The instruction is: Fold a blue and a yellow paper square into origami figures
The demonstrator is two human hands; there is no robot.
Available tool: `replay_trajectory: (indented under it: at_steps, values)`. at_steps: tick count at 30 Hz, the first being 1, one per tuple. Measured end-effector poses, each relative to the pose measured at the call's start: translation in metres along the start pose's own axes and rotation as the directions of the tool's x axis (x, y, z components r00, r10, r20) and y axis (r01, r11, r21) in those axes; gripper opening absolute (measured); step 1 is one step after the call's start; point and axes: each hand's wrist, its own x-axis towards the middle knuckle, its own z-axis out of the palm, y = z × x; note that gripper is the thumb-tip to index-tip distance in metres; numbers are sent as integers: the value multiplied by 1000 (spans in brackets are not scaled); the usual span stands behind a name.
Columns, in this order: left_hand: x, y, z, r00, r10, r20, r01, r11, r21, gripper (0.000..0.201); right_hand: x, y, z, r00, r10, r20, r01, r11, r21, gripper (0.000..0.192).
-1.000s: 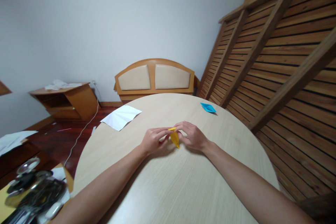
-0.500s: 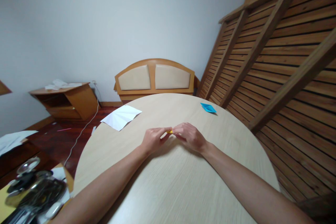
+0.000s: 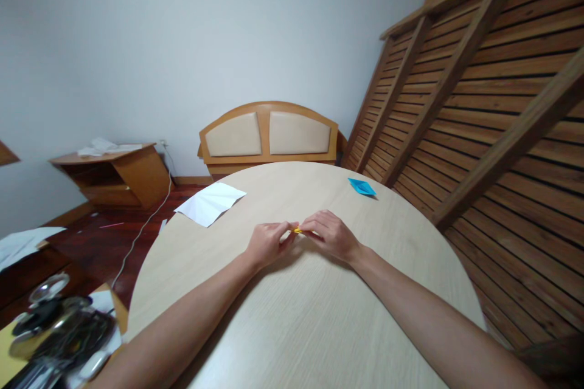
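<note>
Between my two hands is a small folded piece of yellow paper (image 3: pixel 297 230), mostly covered by fingertips. My left hand (image 3: pixel 271 243) pinches its left end, and my right hand (image 3: pixel 332 236) pinches the right end. Both hands are just above the middle of the round wooden table (image 3: pixel 292 328). Beyond my right hand, toward the far right edge, lies a blue folded paper shape (image 3: pixel 362 186). A creased white sheet of paper (image 3: pixel 210 203) rests on the table's far left, apart from my left hand.
Past the table stands a headboard (image 3: pixel 269 130) against the wall. A slatted wooden panel (image 3: pixel 456 109) leans along the right. At lower left is a cluttered box (image 3: pixel 68 334) beside the table, and farther back a low cabinet (image 3: pixel 114 176) carries papers.
My right hand's fingers have shifted slightly on the yellow paper, and a bit more of its folded edge shows. The white sheet and blue paper stay in place.
</note>
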Motion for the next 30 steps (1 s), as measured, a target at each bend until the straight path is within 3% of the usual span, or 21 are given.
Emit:
replay_trajectory:
  at_steps: [15, 22, 26, 30]
  values:
    - [-3, -4, 4, 994, -8, 109, -4, 994, 109, 23, 2, -3, -3, 998, 15, 65, -13, 999, -39, 9]
    - [1, 2, 0, 994, 19, 112, -30, 995, 92, 18, 5, -6, -3, 993, 7, 119, -3, 1000, -29, 11]
    - [0, 1, 0, 996, 12, 92, -20, 996, 83, 23, 4, -4, -2, 993, 56, 106, -56, 998, -6, 8]
    - [0, -1, 0, 999, 3, 40, -3, 1000, 14, 21, 0, 0, -3, 988, 127, 87, -126, 992, -10, 18]
